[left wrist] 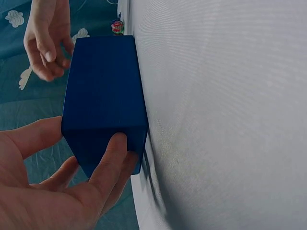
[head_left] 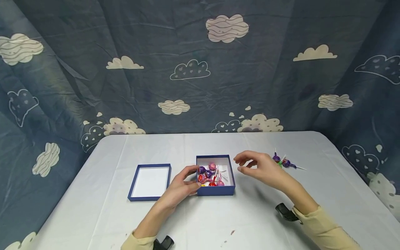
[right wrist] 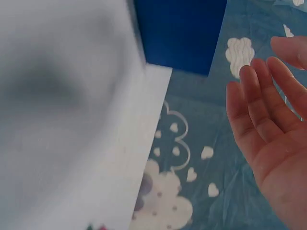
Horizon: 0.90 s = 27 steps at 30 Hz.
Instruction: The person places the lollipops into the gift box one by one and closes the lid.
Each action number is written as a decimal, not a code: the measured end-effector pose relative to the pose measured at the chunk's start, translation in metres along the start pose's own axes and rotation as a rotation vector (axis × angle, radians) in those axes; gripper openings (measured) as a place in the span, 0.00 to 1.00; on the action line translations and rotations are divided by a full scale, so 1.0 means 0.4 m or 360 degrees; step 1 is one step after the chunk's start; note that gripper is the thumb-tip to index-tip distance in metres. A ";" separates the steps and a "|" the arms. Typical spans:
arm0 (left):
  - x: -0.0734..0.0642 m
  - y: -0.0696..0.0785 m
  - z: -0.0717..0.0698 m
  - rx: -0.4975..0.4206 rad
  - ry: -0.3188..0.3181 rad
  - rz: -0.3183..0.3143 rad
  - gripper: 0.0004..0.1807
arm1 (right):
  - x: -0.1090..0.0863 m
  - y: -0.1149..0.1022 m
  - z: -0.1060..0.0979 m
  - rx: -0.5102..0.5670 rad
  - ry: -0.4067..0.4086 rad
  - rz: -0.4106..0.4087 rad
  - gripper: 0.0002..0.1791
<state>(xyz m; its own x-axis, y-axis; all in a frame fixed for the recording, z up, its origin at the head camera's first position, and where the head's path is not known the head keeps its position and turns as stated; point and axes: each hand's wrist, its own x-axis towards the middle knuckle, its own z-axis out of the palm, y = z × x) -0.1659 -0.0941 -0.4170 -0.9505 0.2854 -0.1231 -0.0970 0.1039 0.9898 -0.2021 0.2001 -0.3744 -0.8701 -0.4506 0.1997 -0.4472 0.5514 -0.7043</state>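
Observation:
A blue box (head_left: 216, 191) stands without its lid on the table, its white inside holding several lollipops (head_left: 208, 175) in red, pink and purple wrappers. At its left wall my left hand (head_left: 181, 185) holds the box, thumb near the front corner and fingers along the side, as the left wrist view also shows. My right hand (head_left: 262, 168) hovers just right of the box, fingers loosely bent. Its palm (right wrist: 283, 153) has nothing in it in the right wrist view. Beyond that hand, several loose lollipops (head_left: 288, 163) lie in a small cluster, partly hidden by it.
The box's lid (head_left: 170, 173), blue-rimmed with a white inside, lies face up left of the box. A white cloth covers the table (head_left: 250, 222). Behind it hangs a dark blue curtain (head_left: 193, 93) with cloud prints.

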 end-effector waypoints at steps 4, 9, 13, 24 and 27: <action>-0.001 0.001 -0.001 0.0007 0.0003 -0.0005 0.32 | -0.019 0.018 -0.028 -0.0069 0.0025 0.0016 0.13; -0.002 0.002 -0.001 0.0012 0.0010 -0.0011 0.32 | -0.043 0.043 -0.064 -0.0144 0.0065 0.0040 0.12; -0.001 0.002 -0.002 0.0011 0.0009 -0.0009 0.32 | -0.062 0.063 -0.091 -0.0202 0.0093 0.0088 0.12; -0.005 0.001 -0.004 -0.0004 -0.0005 -0.0006 0.32 | -0.100 0.120 -0.155 -0.0297 0.0148 0.0152 0.11; -0.004 0.001 -0.003 0.0003 -0.0008 -0.0004 0.32 | -0.105 0.143 -0.166 -0.0315 0.0156 0.0166 0.11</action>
<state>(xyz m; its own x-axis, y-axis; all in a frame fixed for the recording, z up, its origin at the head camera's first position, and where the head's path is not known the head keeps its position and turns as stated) -0.1646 -0.0956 -0.4163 -0.9486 0.2902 -0.1261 -0.0989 0.1067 0.9894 -0.2048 0.2973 -0.3778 -0.9253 -0.3194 0.2048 -0.3775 0.7226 -0.5791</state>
